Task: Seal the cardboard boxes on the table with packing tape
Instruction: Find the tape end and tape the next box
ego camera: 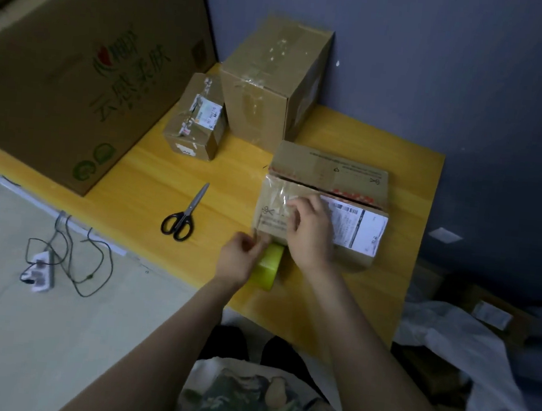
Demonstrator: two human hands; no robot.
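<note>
- Head view: the right hand (pixel 310 229) is pressing flat, fingers spread, on clear tape across the brown cardboard box (pixel 324 207) lying on the yellow table (pixel 152 190).
- The left hand (pixel 241 258) is pinching the tape end beside the green tape roll (pixel 270 266) (partly hidden); slack could wrinkle the strip.

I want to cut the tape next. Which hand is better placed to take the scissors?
Left hand: it is nearer the scissors, and the right hand presses tape on the box.

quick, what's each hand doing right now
Left hand: pinching the tape strip by the tape roll.
Right hand: open, pressing tape onto the cardboard box.
</note>
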